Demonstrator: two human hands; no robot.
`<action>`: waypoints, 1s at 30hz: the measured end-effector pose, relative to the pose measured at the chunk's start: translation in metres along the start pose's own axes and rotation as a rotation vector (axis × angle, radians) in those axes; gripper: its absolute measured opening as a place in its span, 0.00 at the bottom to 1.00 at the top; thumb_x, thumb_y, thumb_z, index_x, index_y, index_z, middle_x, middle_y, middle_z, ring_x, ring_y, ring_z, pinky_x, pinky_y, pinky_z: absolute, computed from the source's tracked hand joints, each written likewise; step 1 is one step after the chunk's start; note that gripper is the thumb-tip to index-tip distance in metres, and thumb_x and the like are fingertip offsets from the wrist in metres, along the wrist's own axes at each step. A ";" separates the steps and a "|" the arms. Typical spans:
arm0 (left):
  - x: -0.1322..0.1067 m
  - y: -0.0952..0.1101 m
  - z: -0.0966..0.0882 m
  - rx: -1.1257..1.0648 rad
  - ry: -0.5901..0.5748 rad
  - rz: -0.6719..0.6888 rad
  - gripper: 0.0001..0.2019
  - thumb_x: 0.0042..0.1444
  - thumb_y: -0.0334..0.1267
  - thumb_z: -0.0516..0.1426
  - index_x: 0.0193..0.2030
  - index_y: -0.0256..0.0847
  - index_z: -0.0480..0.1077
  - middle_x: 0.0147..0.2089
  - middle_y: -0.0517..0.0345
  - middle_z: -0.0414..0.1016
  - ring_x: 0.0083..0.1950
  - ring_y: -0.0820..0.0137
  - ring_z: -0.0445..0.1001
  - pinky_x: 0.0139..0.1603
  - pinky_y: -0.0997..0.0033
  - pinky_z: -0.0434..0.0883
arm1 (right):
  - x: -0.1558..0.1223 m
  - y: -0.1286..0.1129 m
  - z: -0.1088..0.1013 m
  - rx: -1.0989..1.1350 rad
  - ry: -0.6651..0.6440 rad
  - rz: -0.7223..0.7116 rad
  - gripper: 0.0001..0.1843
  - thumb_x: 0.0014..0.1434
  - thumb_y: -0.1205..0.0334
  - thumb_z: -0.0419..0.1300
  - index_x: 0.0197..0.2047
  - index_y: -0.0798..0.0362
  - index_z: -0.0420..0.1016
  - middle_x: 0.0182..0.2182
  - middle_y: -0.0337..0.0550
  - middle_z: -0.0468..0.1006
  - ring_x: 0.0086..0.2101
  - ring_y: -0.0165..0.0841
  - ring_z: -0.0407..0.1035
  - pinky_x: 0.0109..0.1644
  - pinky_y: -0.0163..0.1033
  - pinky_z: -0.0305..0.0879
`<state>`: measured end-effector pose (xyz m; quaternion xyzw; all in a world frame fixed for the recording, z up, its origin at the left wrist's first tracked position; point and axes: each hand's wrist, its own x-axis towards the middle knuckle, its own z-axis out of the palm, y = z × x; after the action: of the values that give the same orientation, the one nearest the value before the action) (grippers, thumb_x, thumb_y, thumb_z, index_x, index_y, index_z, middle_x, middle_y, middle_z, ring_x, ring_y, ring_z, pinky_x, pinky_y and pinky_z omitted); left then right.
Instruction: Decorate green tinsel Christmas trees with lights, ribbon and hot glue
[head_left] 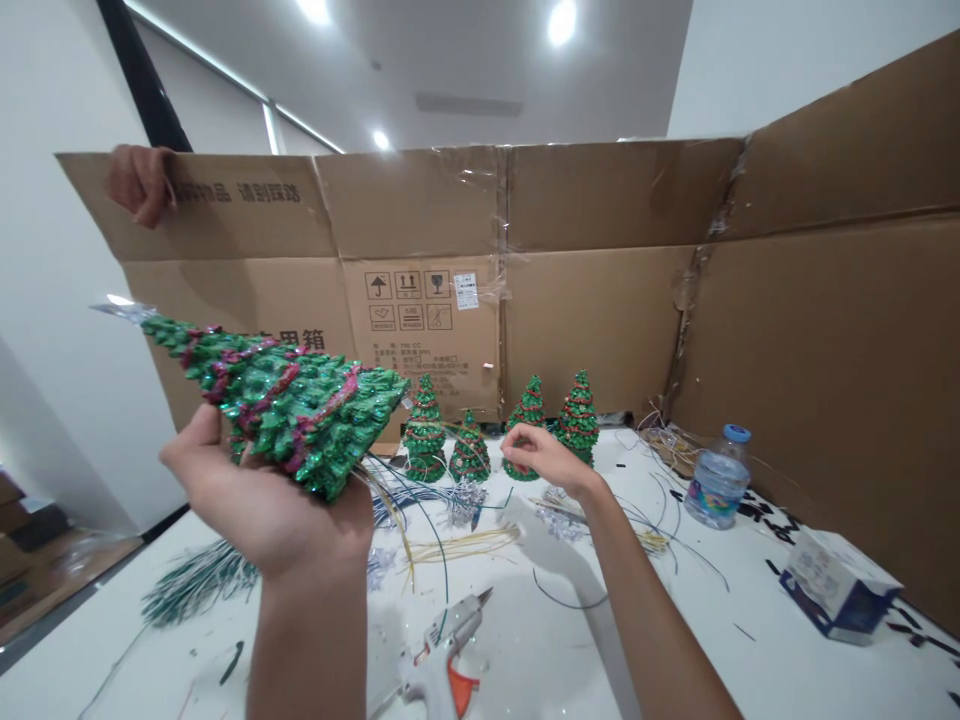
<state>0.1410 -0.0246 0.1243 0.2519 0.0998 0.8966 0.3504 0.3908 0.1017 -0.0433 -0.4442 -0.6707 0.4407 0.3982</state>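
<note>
My left hand (262, 500) holds a large green glittered cone tree (289, 415) on its side, with red garland and a silvery tip pointing up and left. My right hand (544, 462) hangs loosely with curled fingers just in front of a small green tree (527, 420). Nothing shows between its fingers. Three more small glittered trees (424, 432) (470, 450) (578, 418) stand close by along the cardboard. Blue and yellow wires (465, 545) lie on the white table (150, 665) below my hands.
A co-worker's hand (139, 185) grips the top of a tall cardboard wall (600, 300) behind the trees. A hot glue gun (442, 650) lies at the front, with a green tinsel bundle (199, 582) left, a water bottle (718, 478) and a small box (838, 585) right.
</note>
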 end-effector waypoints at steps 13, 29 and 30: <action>-0.002 0.001 -0.004 -0.025 0.001 -0.106 0.05 0.56 0.41 0.64 0.30 0.50 0.74 0.36 0.60 0.79 0.39 0.65 0.78 0.39 0.67 0.81 | -0.021 -0.046 -0.006 0.547 0.270 -0.314 0.18 0.74 0.53 0.69 0.62 0.53 0.79 0.58 0.49 0.82 0.49 0.41 0.81 0.52 0.51 0.83; -0.006 -0.004 0.002 0.131 -0.014 -0.180 0.13 0.61 0.50 0.61 0.31 0.46 0.77 0.35 0.54 0.83 0.39 0.61 0.82 0.42 0.62 0.85 | -0.068 -0.111 -0.007 0.796 0.289 -0.385 0.14 0.59 0.56 0.80 0.40 0.50 0.81 0.42 0.41 0.86 0.29 0.26 0.66 0.31 0.30 0.68; -0.007 -0.006 0.002 0.150 -0.034 -0.179 0.13 0.61 0.51 0.61 0.32 0.45 0.79 0.35 0.55 0.82 0.38 0.62 0.82 0.41 0.63 0.84 | -0.070 -0.112 -0.006 0.805 0.277 -0.379 0.14 0.59 0.56 0.80 0.40 0.50 0.81 0.41 0.42 0.86 0.28 0.25 0.65 0.30 0.30 0.67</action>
<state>0.1496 -0.0251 0.1208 0.2825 0.1825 0.8474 0.4109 0.3893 0.0123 0.0546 -0.1788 -0.4562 0.5221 0.6981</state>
